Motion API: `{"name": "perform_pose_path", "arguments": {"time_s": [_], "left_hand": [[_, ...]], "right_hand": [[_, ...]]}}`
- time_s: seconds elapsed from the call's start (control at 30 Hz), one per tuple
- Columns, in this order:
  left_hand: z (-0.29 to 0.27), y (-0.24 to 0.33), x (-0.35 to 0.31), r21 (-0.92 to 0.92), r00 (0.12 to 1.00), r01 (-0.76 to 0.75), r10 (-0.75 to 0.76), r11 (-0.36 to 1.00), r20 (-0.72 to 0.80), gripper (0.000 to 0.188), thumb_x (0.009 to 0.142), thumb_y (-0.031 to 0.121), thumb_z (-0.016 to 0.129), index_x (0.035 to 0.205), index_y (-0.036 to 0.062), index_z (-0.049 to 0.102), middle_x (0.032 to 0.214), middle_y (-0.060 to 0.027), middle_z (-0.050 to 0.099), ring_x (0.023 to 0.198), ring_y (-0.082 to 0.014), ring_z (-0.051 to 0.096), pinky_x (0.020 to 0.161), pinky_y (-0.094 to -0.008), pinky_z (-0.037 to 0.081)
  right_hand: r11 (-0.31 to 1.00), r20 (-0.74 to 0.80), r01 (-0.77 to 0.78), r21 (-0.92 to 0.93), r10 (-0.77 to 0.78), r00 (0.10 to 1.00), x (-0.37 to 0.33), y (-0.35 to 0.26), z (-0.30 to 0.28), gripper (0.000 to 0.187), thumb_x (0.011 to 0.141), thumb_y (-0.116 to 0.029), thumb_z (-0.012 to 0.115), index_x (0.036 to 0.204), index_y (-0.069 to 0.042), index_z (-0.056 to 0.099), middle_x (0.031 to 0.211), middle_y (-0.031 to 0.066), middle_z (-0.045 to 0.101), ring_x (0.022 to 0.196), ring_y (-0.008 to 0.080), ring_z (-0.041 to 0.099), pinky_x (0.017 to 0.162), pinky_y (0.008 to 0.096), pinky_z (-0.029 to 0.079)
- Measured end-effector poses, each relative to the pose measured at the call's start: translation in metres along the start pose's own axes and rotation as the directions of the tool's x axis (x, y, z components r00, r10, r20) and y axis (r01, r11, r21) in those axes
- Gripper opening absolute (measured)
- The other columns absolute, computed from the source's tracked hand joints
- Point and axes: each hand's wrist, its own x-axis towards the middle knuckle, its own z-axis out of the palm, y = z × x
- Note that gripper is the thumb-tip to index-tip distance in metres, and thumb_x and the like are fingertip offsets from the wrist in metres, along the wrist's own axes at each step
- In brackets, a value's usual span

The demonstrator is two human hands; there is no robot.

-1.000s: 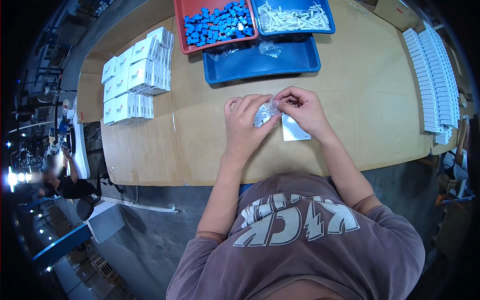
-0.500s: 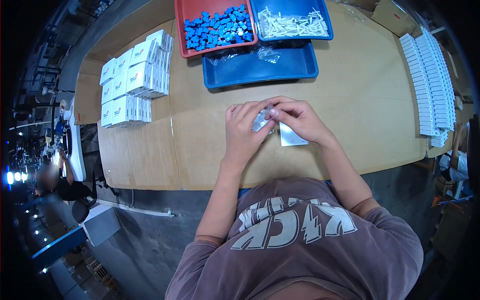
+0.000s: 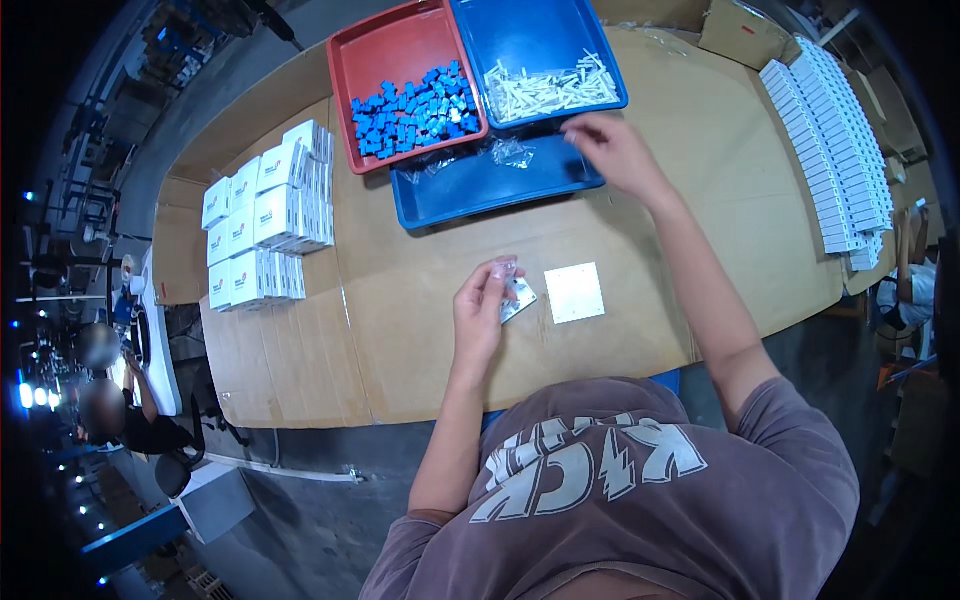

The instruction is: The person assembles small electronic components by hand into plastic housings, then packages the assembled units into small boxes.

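My left hand (image 3: 482, 305) is closed on a small clear plastic bag (image 3: 508, 272), held low over the cardboard-covered table. A whitish piece with dark specks (image 3: 519, 300) shows beneath the fingers; whether it is inside the bag I cannot tell. Right of that hand a flat white square (image 3: 575, 293) lies on the cardboard. My right hand (image 3: 612, 152) is raised by the right end of the lower blue tray (image 3: 500, 195), just below the upper blue tray of white stick-like parts (image 3: 555, 90). Its thumb and forefinger look apart, with nothing visible between them.
A red tray (image 3: 390, 45) holds many blue plastic pieces (image 3: 415, 112). Crumpled clear plastic (image 3: 512, 153) lies at the lower tray's back edge. White boxes (image 3: 270, 215) are stacked at left, and long rows of white boxes (image 3: 825, 150) stand at right. Other people are beyond both table ends.
My right hand has left the bag and moved up and right to the trays. My left hand keeps the bag, slightly lower. The white square is now fully uncovered; the whole view has shifted.
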Motion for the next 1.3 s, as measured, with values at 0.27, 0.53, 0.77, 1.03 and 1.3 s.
{"name": "perform_pose_path", "arguments": {"time_s": [0.27,0.53,0.77,1.03,1.3], "left_hand": [[0.013,0.002,-0.025,-0.284,0.936,0.35,-0.317,0.893,0.155,0.048,0.114,0.036,0.041,0.116,-0.0033,0.069,0.084,0.0,0.06,0.064,-0.0035,0.039,0.058,-0.0219,0.034],[0.006,-0.007,-0.029,-0.201,0.93,0.354,-0.323,0.913,0.173,0.046,0.114,0.035,0.042,0.121,-0.0024,0.069,0.089,-0.0012,0.065,0.069,-0.0057,0.047,0.064,-0.0221,0.041],[0.008,0.001,-0.026,-0.176,0.93,0.348,-0.315,0.921,0.19,0.045,0.113,0.034,0.042,0.124,-0.0024,0.068,0.099,-0.0042,0.071,0.075,-0.0079,0.055,0.07,-0.0227,0.046],[0.014,0.003,-0.021,-0.2,0.929,0.342,-0.299,0.918,0.217,0.039,0.112,0.029,0.046,0.125,-0.0005,0.068,0.101,-0.0059,0.074,0.074,-0.0077,0.057,0.07,-0.0242,0.046],[0.007,0.006,-0.021,-0.35,0.925,0.357,-0.275,0.866,0.264,0.045,0.113,0.034,0.043,0.129,-0.0025,0.065,0.109,-0.0089,0.073,0.079,-0.0111,0.06,0.074,-0.0266,0.049]], "right_hand": [[0.79,0.045,0.124,-0.601,-0.122,0.992,0.124,0.053,-0.044,0.017,0.091,-0.015,0.069,0.104,-0.009,0.079,0.1,0.0131,0.071,0.099,0.0327,0.068,0.089,0.0433,0.055],[0.604,0.296,0.312,-0.733,-0.13,0.946,0.156,0.043,-0.038,0.013,0.082,-0.01,0.071,0.09,-0.013,0.08,0.102,0.0098,0.072,0.1,0.0317,0.07,0.085,0.0453,0.057],[0.511,0.426,0.47,-0.719,-0.209,0.88,0.155,0.045,-0.038,0.009,0.082,-0.012,0.069,0.087,-0.011,0.077,0.099,0.0091,0.069,0.097,0.0321,0.07,0.08,0.0467,0.056],[0.53,0.376,0.44,-0.725,-0.231,0.897,0.149,0.053,-0.035,0.009,0.084,-0.012,0.069,0.087,-0.008,0.075,0.104,0.0104,0.068,0.096,0.0345,0.07,0.082,0.0485,0.056],[0.944,0.068,0.225,-0.243,-0.215,0.974,0.144,0.04,-0.051,0.013,0.092,-0.014,0.073,0.102,-0.004,0.074,0.098,0.0065,0.074,0.083,0.0199,0.068,0.075,0.0368,0.054]]}}
